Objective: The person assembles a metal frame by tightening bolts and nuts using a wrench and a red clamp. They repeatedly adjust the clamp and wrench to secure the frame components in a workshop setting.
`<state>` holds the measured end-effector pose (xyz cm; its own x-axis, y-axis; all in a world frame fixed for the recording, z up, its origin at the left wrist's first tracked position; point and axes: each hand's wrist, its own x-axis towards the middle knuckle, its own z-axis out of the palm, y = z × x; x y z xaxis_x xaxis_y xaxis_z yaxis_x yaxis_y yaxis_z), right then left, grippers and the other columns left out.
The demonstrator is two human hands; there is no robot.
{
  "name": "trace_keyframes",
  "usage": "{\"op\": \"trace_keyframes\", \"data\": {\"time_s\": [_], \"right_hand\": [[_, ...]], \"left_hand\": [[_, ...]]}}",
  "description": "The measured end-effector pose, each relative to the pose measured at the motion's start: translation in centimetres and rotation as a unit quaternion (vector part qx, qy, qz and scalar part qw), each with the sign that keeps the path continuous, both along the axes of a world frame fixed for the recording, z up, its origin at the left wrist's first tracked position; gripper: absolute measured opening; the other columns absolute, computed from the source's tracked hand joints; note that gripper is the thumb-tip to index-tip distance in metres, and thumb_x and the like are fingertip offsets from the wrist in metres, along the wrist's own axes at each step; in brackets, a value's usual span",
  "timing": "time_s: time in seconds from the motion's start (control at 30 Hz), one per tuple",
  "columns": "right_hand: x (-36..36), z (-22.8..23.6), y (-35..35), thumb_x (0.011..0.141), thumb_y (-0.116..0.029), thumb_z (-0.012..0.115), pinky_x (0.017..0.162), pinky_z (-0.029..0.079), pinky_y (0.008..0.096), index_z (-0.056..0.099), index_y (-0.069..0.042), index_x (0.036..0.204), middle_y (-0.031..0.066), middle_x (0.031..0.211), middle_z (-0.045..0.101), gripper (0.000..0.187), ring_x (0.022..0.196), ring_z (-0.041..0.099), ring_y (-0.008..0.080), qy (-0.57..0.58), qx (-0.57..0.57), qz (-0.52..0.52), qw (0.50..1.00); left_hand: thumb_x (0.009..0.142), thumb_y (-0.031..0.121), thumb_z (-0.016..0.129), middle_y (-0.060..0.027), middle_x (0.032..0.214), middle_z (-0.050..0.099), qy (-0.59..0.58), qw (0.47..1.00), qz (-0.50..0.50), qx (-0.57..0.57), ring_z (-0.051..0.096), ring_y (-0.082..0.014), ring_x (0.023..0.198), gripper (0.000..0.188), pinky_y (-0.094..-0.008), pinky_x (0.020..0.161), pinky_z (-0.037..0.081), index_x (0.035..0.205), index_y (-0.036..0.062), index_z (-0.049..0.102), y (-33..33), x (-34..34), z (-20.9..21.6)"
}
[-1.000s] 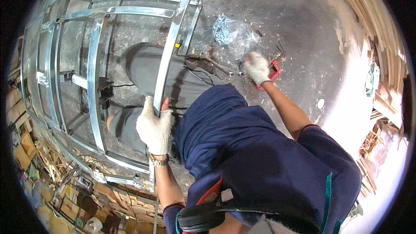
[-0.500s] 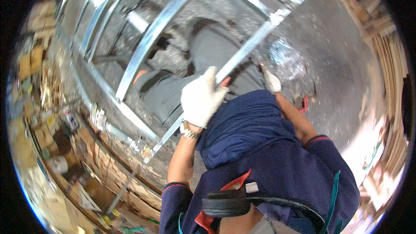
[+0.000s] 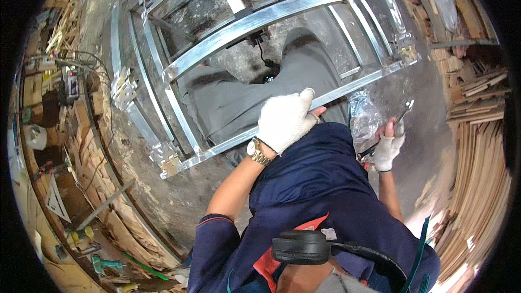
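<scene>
metal frame (image 3: 255, 23), left grip (image 3: 285, 122) clamped round its near bar (image 3: 353, 84), right grip (image 3: 387, 151) closed around a wrench (image 3: 405, 110)

The frame (image 3: 239, 26) is silver, gloves (image 3: 285, 122) white, trousers (image 3: 313, 78) grey.

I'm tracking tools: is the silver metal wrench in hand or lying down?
In hand: the white-gloved right hand grips the wrench, its head protruding.

Glare bleaches the floor (image 3: 426, 214) at lower right; the metal frame (image 3: 255, 23) glints; fisheye distortion bends the rim, apparently softening lower-left detail.
</scene>
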<state>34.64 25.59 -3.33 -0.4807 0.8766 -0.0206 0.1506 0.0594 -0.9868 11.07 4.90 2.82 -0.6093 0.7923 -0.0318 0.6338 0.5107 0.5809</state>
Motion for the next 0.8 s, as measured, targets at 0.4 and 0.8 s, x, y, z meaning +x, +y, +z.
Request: {"op": "trace_keyframes", "data": {"time_s": [0.4,0.8], "right_hand": [[-22.1,12.8,-8.0,0.105,-0.05,0.049,0.041,0.031,0.0247,0.051,-0.014,0.094,-0.0026,0.063,0.038,0.038,0.05,0.04,0.0098,0.107,-0.358,0.324,0.869],[-24.4,5.2,-12.3,0.096,-0.05,0.065,0.039,0.035,0.0219,0.052,-0.013,0.093,-0.0046,0.065,0.043,0.04,0.046,0.045,0.0104,-0.044,-0.867,0.249,0.429]], "left_hand": [[0.081,0.0,0.069,-0.0092,0.109,0.066,-0.053,0.955,0.113,0.269,0.065,-0.0251,0.096,0.046,-0.036,0.081,0.052,0.125,0.0143,0.065,-4.2,-0.6,2.0],[0.067,0.027,0.081,-0.003,0.124,0.068,0.124,0.965,0.011,0.232,0.061,-0.0285,0.112,0.026,-0.0497,0.097,0.048,0.091,0.0188,0.072,-6.6,0.0,3.7]]}}
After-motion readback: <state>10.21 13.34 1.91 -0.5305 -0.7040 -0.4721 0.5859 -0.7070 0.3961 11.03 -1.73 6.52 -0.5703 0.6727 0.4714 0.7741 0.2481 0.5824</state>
